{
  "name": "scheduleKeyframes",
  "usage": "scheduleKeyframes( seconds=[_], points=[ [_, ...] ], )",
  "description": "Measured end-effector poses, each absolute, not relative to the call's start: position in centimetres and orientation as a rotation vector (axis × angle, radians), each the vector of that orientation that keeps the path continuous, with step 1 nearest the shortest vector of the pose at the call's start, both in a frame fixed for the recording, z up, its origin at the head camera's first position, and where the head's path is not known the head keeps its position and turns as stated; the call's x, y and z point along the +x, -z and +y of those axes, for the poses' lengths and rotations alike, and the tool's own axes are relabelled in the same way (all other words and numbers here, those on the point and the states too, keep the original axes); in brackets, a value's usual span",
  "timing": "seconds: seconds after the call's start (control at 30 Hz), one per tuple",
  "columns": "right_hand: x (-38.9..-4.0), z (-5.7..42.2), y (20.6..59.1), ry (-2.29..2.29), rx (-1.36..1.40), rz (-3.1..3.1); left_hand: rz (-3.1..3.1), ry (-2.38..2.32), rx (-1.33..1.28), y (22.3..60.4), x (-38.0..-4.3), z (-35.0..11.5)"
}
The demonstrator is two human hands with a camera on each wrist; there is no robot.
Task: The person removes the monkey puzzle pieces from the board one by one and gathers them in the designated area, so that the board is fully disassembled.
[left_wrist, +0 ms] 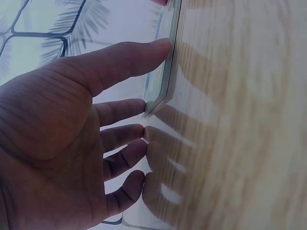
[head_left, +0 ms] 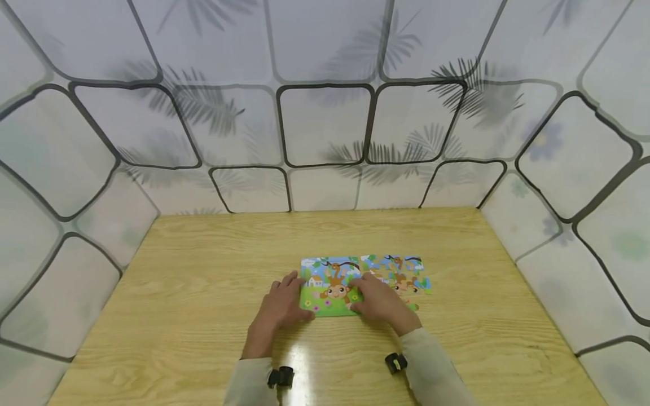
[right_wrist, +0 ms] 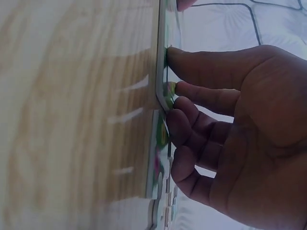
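Note:
A rectangular picture board [head_left: 317, 296] with a cartoon monkey, house and flowers lies flat on the wooden table. My left hand [head_left: 285, 301] rests at its left side, thumb tip at the front edge and fingers spread along the side, fairly straight. At the board's right part, my right hand [head_left: 378, 299] pinches a small green and yellow puzzle piece [right_wrist: 171, 88] between thumb and index finger, low against the board's face. Its other fingers curl beside the board's edge. Loose puzzle pieces [head_left: 406, 282] with similar monkey artwork lie just right of the board, partly hidden by the right hand.
The wood-grain table [head_left: 203, 265] extends around the board. Patterned white walls [head_left: 325, 124] with dark outlines and leaf prints enclose the table's back and sides. Each wrist carries a black strap [head_left: 281, 376] with a small device.

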State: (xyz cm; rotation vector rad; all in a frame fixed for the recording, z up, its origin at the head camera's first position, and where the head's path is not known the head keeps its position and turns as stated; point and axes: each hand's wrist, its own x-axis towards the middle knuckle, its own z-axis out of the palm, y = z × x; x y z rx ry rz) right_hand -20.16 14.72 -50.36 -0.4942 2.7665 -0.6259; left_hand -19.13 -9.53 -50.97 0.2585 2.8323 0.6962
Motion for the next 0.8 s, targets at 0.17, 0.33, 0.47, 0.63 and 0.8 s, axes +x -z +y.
scheduleKeyframes(
  seconds=[0.17,0.33,0.47,0.63,0.8],
  points=[
    [-20.64,14.8,50.24,0.659,-0.429,2.747,2.834,-0.686,0.257,50.9,-19.14,-9.53],
    [-20.78,15.14,50.37,0.683,-0.428,2.75,2.832,-0.686,0.258,50.96,-19.15,-9.51],
    [-20.73,15.24,50.49,0.738,-0.42,2.739,2.833,-0.688,0.261,50.93,-19.14,-9.53],
    [-20.48,15.24,50.65,0.838,-0.421,2.73,2.831,-0.683,0.264,50.86,-19.11,-9.49],
    [-20.24,15.65,50.99,0.934,-0.476,2.738,2.824,-0.688,0.264,50.83,-19.06,-9.47]
  ],
)
